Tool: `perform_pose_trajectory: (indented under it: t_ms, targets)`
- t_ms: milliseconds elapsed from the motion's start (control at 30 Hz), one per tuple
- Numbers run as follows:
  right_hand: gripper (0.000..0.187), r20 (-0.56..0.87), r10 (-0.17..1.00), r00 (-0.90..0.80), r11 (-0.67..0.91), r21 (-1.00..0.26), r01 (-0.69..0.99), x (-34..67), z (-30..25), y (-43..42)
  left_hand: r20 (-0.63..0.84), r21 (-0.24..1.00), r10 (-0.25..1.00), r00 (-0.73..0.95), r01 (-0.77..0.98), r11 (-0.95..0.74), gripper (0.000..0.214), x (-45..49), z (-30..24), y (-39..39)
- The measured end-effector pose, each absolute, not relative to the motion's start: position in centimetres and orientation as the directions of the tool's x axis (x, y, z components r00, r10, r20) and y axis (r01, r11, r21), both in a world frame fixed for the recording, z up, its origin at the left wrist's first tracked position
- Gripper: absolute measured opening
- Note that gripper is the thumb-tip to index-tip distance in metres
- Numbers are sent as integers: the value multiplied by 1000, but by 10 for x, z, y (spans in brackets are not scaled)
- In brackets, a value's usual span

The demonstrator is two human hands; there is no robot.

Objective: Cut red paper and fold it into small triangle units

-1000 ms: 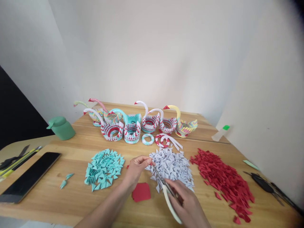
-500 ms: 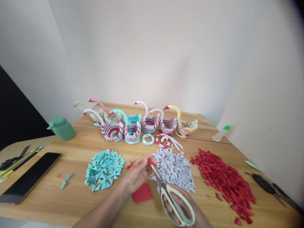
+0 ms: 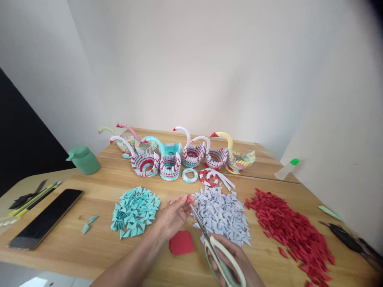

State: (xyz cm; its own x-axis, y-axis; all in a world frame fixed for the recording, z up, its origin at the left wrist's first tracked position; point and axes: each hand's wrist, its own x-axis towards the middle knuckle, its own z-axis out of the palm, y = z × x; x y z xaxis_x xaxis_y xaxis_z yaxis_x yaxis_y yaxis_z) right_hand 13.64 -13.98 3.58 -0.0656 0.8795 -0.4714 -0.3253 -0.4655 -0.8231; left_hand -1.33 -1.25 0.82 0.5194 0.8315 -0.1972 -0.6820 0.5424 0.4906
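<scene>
Your left hand [image 3: 175, 213] pinches a small red paper bit [image 3: 189, 200], near the left edge of the white paper pile [image 3: 223, 217]. Your right hand [image 3: 241, 257] is wrapped around the handles of the scissors [image 3: 207, 235]. Their tips are by the red bit, but I cannot tell if they touch it. Nearby, a red card [image 3: 181, 242] lies on the table [image 3: 119, 259]. Farther back, paper swans [image 3: 145, 164] stand in a group.

The left hand [image 3: 175, 213] pinched a small red piece [image 3: 189, 200] near the tips of the scissors [image 3: 208, 236], which the right hand [image 3: 239, 258] held by the handles. Below, a red square [image 3: 181, 242] lay on the table [image 3: 179, 272]; swans [image 3: 137, 164] stood behind.
</scene>
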Motion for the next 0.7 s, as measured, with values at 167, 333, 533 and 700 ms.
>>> perform_pose_trajectory:
  t_ms: [167,333,533,700]
  targets:
    - [41,-456,890,-3,-433,-841,-325,134,40,-143,-284,413,799,530,-685,600,7,-14,1,-10]
    - [38,-459,888,-22,-440,-836,-328,134,41,-142,-326,417,779,536,-657,628,7,-12,5,-12]
    - [40,-462,886,-40,-452,-841,-298,136,35,-139,-325,405,763,558,-647,646,11,-12,12,-13]
    - [44,-479,877,-42,-469,-833,-293,137,35,-138,-326,398,755,568,-642,655,17,-13,13,-14]
